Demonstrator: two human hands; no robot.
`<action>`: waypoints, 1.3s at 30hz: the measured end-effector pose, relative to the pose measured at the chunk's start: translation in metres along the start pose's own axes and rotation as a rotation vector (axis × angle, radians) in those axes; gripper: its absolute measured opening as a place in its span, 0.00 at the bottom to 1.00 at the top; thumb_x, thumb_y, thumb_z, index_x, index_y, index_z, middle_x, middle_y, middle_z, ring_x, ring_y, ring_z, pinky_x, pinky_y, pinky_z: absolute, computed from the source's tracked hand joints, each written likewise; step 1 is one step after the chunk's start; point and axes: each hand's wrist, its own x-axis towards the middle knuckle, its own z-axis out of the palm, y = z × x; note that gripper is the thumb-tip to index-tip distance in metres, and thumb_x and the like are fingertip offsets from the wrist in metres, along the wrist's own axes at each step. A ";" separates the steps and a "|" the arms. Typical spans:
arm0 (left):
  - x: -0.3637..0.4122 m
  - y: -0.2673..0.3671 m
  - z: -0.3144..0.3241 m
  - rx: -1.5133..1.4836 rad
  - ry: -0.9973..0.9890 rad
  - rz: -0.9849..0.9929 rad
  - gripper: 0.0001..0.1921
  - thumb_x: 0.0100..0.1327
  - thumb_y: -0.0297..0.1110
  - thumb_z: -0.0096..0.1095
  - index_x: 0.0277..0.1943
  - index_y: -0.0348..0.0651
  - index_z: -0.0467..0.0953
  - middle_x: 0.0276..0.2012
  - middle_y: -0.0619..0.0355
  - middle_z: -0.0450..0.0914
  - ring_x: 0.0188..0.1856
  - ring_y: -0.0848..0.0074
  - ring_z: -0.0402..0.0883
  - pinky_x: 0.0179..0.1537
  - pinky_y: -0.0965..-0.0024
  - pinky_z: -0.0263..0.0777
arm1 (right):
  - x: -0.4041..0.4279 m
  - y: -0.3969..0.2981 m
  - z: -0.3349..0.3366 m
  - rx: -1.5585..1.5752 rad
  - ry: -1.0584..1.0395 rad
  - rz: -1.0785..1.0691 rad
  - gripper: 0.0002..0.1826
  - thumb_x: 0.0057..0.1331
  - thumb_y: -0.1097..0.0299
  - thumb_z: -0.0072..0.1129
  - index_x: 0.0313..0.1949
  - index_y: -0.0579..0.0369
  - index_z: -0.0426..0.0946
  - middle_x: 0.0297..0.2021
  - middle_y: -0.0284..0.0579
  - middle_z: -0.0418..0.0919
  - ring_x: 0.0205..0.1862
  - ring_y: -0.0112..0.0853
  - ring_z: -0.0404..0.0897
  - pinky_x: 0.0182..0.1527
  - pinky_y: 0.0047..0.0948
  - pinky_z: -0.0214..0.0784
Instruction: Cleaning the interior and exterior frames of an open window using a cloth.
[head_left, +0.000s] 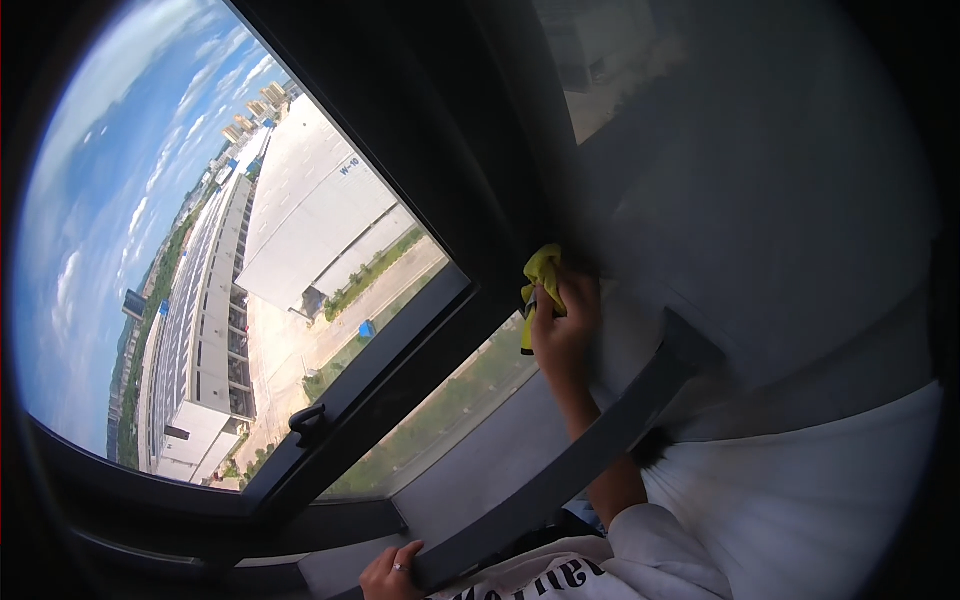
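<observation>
My right hand (564, 319) pinches a crumpled yellow-green cloth (545, 271) that has a dark-edged strip hanging below the fingers. The cloth is at the dark window frame (487, 202), close to the corner by the wall. At the bottom, my left hand (390, 574), with a ring on one finger, is curled over a flat dark grey rail (555, 465). That rail slants up to the right, passing in front of my right forearm, and meets the wall at a widened end.
A window sash with a black handle (306, 421) is on the left; large buildings (322, 217) and sky show through it. A lower glass pane (435, 412) lies beneath. The dim grey wall (765, 225) rises at right, above white fabric (810, 487).
</observation>
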 end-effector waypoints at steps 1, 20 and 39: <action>-0.001 0.000 0.000 -0.012 0.013 -0.003 0.24 0.45 0.45 0.70 0.47 0.51 0.76 0.36 0.53 0.78 0.38 0.56 0.78 0.38 0.59 0.72 | -0.009 0.002 -0.001 0.001 -0.052 0.071 0.13 0.56 0.76 0.60 0.42 0.62 0.77 0.36 0.49 0.76 0.38 0.41 0.77 0.40 0.35 0.70; -0.011 0.013 -0.018 -0.043 0.175 0.133 0.28 0.48 0.52 0.69 0.48 0.42 0.75 0.28 0.52 0.77 0.30 0.60 0.77 0.32 0.61 0.71 | -0.113 -0.050 -0.234 -0.114 -0.651 0.630 0.10 0.56 0.69 0.62 0.32 0.64 0.77 0.31 0.47 0.78 0.32 0.33 0.77 0.36 0.29 0.67; -0.015 -0.001 -0.014 -0.231 0.175 0.248 0.31 0.47 0.42 0.70 0.53 0.37 0.71 0.29 0.51 0.73 0.32 0.61 0.75 0.34 0.62 0.69 | 0.207 -0.169 -0.008 -0.589 -0.298 -0.354 0.11 0.64 0.68 0.49 0.32 0.65 0.73 0.24 0.60 0.78 0.30 0.53 0.79 0.35 0.44 0.74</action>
